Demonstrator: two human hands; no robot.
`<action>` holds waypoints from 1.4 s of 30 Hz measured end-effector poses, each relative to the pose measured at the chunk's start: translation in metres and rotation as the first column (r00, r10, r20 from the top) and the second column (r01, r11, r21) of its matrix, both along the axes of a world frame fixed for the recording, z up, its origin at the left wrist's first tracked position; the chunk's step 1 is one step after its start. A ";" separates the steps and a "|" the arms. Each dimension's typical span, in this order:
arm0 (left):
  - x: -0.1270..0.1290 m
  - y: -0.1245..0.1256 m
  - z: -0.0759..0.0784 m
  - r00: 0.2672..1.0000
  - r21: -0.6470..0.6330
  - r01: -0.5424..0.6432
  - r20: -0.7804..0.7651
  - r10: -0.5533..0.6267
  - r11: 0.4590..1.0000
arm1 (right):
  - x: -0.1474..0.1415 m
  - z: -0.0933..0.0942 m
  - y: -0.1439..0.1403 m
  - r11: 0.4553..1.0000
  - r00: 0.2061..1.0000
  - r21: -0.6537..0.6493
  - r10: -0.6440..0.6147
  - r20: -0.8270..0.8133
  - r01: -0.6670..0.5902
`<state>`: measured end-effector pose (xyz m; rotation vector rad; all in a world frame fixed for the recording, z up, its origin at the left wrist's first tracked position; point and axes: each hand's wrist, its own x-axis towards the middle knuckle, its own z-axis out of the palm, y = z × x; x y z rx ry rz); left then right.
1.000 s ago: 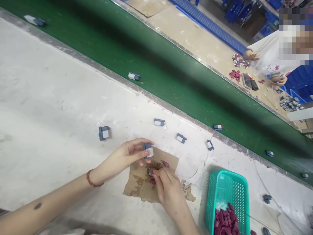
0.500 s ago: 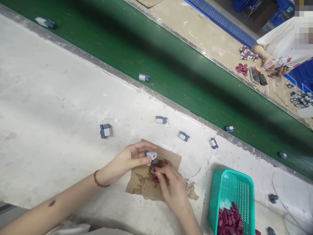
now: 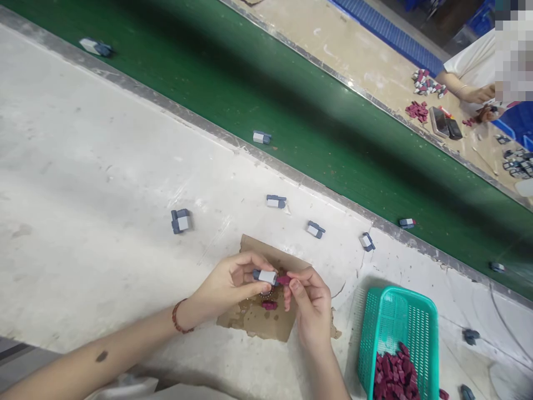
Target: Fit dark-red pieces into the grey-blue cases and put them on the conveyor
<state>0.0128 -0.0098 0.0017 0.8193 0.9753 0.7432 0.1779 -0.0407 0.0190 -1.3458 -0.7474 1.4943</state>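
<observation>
Between the thumb and fingers of my left hand (image 3: 239, 280) is a small grey-and-blue plastic part (image 3: 266, 276), its open end turned right. My right hand (image 3: 312, 300) pinches a small maroon plastic piece (image 3: 283, 280), whose tip is at that open end; how far it sits inside I cannot tell. Below them lies a stained piece of cardboard (image 3: 266, 325), with another maroon piece (image 3: 269, 305) on it. A small round dish (image 3: 266, 291) is mostly hidden under my left fingers.
A green basket (image 3: 435, 333) of maroon pieces (image 3: 395, 372) stands to the right. Several grey-and-blue parts (image 3: 181, 221) lie on the white table (image 3: 104, 222). More ride the green conveyor belt (image 3: 200, 83). Across it, a person's hands (image 3: 478, 94) work beside piles of parts (image 3: 416, 111).
My right hand has lifted the maroon piece from the round dish to the grey-and-blue part's open end. The parts on the belt have shifted right. The person opposite has moved their hands.
</observation>
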 end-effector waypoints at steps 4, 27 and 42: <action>0.001 -0.002 -0.001 0.999 0.009 -0.029 0.018 0.029 1.000 | -0.003 -0.003 -0.002 1.000 0.998 0.005 0.017 0.054 -0.017; 0.004 0.026 0.033 0.927 0.274 0.253 -0.343 -0.152 0.928 | 0.016 0.013 -0.011 0.941 0.855 0.278 0.023 0.518 -0.194; 0.005 0.219 0.027 0.471 0.508 0.470 -0.836 0.282 0.722 | 0.185 0.018 -0.121 0.987 -0.023 -0.062 0.066 0.998 0.150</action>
